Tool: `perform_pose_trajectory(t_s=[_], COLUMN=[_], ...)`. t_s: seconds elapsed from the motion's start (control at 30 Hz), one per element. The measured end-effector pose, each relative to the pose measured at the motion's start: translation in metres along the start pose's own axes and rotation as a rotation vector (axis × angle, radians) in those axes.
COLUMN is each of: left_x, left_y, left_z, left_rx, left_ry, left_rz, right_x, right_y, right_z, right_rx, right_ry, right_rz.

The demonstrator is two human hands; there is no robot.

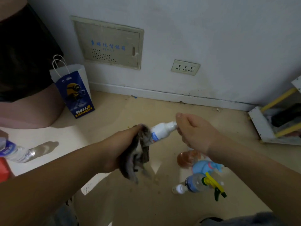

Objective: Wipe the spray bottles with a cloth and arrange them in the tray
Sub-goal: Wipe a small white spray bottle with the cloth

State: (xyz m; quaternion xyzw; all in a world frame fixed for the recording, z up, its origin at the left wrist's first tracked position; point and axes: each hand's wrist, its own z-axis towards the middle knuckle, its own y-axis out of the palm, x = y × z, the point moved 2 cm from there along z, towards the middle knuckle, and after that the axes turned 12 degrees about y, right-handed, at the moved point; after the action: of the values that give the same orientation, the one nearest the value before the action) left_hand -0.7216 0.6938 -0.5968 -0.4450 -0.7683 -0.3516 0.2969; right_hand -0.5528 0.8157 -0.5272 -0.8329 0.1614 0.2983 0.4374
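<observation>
The left hand is gripping a grey cloth, with its fingers curled around the cloth. The cloth is bunched over the lower end of a white bottle and is hanging down below the hand. The right hand is holding the bottle's top end, with thumb and fingers curled around the cap. The bottle is lying almost level in the air between the two hands, above the floor.

On the floor below the right forearm, four more bottles are lying close together:
- an orange bottle, partly hidden by the wrist;
- a blue bottle just beside it;
- a clear bottle with a yellow and green trigger;
- a small white bottle touching the clear one.

A white and yellow rack is standing at the right by the wall. A blue paper bag is standing at the left below a wall panel.
</observation>
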Motion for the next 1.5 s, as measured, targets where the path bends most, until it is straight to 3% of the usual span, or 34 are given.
perform_pose_trajectory(t_s=[0.1,0.27,0.37,0.53,0.67,0.73,0.87,0.93,1.03,1.1,1.27,1.37,1.43,1.5], left_x=[0.006,0.013,0.01,-0.003,-0.018,-0.019,-0.006,0.005,0.021,0.028,0.024,0.026,0.025,0.021], left_y=[0.001,0.01,0.012,0.021,0.019,0.021,0.02,0.02,0.026,0.035,0.051,0.047,0.041,0.036], left_z=[0.0,-0.015,-0.02,-0.017,-0.007,-0.005,-0.011,-0.015,-0.021,-0.031,-0.039,-0.032,-0.025,-0.015], left_rx=[0.07,0.206,0.171,0.09,0.083,0.077,0.149,0.147,0.116,0.034,-0.064,0.01,0.063,0.098], left_ry=[0.204,0.677,0.78,0.548,0.301,0.292,0.428,0.487,0.586,0.705,0.915,0.708,0.498,0.416], left_rz=[0.115,0.577,0.534,0.263,0.131,0.192,0.591,0.569,0.376,0.392,0.935,0.759,0.566,0.52], right_x=[0.003,0.008,0.01,0.004,0.007,0.011,0.016,0.018,0.024,0.024,0.016,0.032,0.045,0.055], right_y=[-0.004,0.002,0.004,0.005,0.015,0.019,0.02,0.02,0.022,0.024,0.026,0.017,0.003,-0.014], right_z=[0.001,0.0,0.0,-0.012,-0.013,-0.01,-0.004,-0.004,-0.003,-0.005,-0.011,-0.001,0.007,0.013], right_rx=[-0.084,-0.141,-0.164,-0.175,-0.139,-0.089,-0.03,-0.009,-0.056,-0.097,-0.156,-0.112,-0.015,0.105], right_ry=[0.15,0.26,0.258,0.062,-0.125,-0.177,-0.296,-0.33,-0.29,-0.263,-0.151,-0.041,0.028,0.064], right_rz=[0.168,0.251,0.308,0.442,0.215,0.119,-0.06,-0.158,-0.185,-0.232,-0.34,-0.253,-0.128,-0.004])
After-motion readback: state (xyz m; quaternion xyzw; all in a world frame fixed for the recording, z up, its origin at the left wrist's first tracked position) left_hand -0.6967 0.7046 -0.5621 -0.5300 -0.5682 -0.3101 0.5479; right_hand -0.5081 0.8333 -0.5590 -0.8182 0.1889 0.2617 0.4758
